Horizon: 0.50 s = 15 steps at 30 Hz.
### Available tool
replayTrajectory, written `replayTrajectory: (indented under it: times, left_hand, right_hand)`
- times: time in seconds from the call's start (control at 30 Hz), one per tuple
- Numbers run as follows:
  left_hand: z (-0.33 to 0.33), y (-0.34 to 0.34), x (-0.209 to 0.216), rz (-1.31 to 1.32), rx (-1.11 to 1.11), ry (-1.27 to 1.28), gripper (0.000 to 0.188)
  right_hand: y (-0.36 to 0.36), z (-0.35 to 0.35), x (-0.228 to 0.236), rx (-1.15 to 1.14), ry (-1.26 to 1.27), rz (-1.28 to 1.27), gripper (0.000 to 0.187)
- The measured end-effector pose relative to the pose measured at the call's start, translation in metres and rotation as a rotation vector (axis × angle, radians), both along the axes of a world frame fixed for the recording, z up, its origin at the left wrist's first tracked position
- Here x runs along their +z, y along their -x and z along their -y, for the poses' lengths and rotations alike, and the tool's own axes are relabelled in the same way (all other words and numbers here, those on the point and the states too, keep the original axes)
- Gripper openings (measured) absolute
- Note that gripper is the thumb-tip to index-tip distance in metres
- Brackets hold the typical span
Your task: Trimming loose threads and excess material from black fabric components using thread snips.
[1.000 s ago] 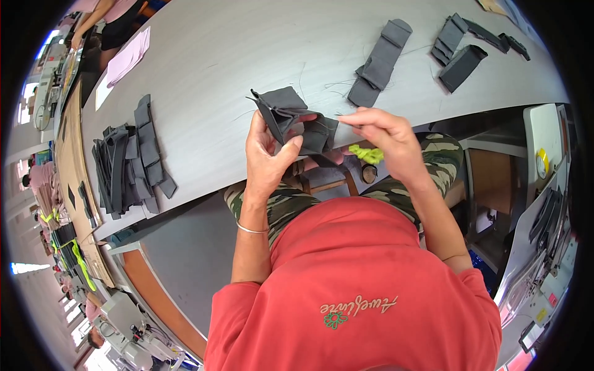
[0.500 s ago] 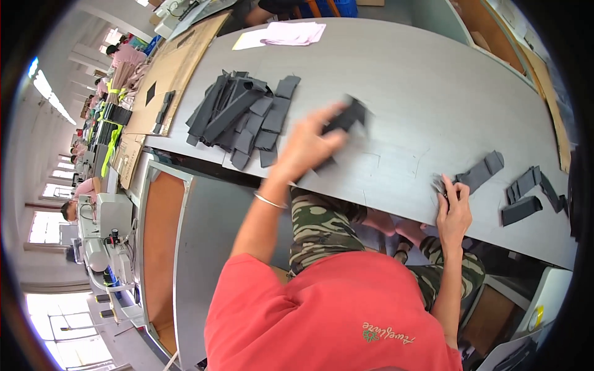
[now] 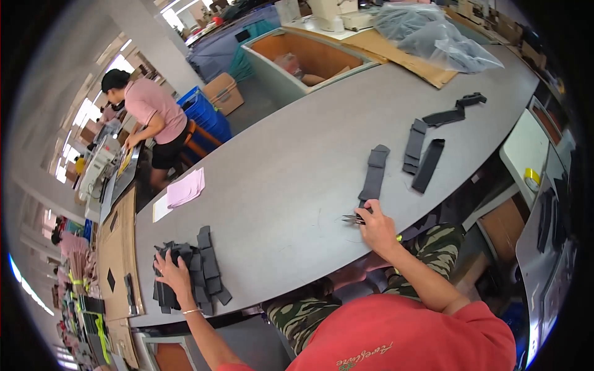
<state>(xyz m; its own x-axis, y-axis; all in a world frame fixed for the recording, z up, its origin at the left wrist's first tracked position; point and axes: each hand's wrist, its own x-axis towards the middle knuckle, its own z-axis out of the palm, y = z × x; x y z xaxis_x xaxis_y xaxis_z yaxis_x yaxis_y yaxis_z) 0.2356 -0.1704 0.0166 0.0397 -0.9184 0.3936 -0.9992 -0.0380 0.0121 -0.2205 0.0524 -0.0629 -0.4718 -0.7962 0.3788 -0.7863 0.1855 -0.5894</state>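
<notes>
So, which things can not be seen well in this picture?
- Small metal tool, head view: too small to tell its kind; right hand covers part.
- Pile of dark pieces: left hand hides some; count unclear.
- Clear bags: contents blurred.
- Open bin: its wall hides most of the inside.

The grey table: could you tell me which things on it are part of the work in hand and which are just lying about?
In hand:
left hand on dark fabric pile
right hand holding small snips
dark strip beside it

Lying about:
pink papers
plastic bag
cardboard sheet
</notes>
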Motion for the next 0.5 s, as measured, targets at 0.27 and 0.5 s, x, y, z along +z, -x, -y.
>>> replayTrajectory:
  times: [0.27, 0.5]
  left_hand:
    - [-0.077, 0.211, -0.015, -1.337, -0.786, -1.024, 0.04]
    - [-0.127, 0.302, -0.05, -1.796, -0.647, -1.522, 0.059]
  right_hand:
    - [0.009, 0.009, -0.01, 0.16, 0.081, -0.143, 0.023]
    - [-0.012, -0.018, 0.028, 0.32, 0.293, -0.054, 0.023]
